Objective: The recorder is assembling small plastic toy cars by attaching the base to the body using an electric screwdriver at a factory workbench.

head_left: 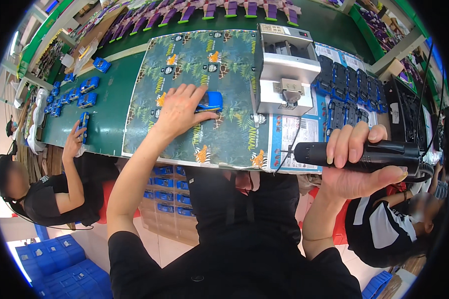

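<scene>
My left hand (178,112) lies over a small blue toy car (214,100) on an animal-patterned sheet (184,144). Its fingers curl across the far side and the thumb is along the near side, hiding the car's left part. In my right hand (340,180) is a black electric screwdriver (312,153), gripped around the barrel and held level. Its thin bit points left, over the sheet's right edge. A silver boxy machine (286,70) stands between the toy car and several toy car undersides (340,117), dark with blue edges, at the right.
Blue toy cars (87,84) stand on the green table (112,99) at left, where a co-worker's hand (74,142) holds another. Another person (384,219) sits at right. Purple-and-green parts (209,11) line the far side. A black cable (428,99) hangs at right. Blue crates (60,259) stand below left.
</scene>
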`<state>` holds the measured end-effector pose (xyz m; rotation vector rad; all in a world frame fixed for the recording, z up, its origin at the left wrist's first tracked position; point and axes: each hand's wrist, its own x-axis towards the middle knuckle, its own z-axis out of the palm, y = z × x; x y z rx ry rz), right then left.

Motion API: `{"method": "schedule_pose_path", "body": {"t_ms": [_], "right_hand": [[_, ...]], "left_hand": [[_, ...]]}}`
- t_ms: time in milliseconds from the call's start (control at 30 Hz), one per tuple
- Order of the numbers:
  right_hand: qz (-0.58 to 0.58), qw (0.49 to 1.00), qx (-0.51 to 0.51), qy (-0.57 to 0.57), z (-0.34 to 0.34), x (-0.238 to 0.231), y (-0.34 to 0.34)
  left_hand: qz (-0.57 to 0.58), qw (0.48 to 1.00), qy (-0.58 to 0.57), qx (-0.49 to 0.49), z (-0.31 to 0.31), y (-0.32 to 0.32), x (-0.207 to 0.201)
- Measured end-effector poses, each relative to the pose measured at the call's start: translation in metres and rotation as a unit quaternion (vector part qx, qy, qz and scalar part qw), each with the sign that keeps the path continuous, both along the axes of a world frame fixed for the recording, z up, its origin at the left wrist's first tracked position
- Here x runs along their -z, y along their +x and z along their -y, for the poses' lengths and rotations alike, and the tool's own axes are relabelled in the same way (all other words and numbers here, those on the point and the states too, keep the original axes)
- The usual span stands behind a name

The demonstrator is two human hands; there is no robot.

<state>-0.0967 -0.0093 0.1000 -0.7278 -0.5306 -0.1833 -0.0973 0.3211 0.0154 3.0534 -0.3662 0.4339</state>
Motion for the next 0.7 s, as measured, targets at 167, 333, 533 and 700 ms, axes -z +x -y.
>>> {"method": "schedule_pose_path", "body": {"t_ms": [167,333,533,700], "right_hand": [[0.002,1.000,-0.016,0.009,0.000,0.001,0.002],[-0.009,1.000,-0.018,0.011,0.003,0.002,0.005],[-0.024,0.999,-0.036,0.002,-0.008,-0.001,0.002],[-0.010,1.000,-0.021,-0.008,0.001,-0.004,-0.002]], "left_hand": [[0.110,0.981,-0.161,-0.021,-0.023,0.003,-0.029],[0.224,0.960,-0.166,-0.040,-0.035,0.003,-0.071],[0.125,0.992,-0.014,0.010,-0.030,0.014,-0.004],[0.121,0.992,-0.021,0.011,-0.034,0.024,-0.009]]}}
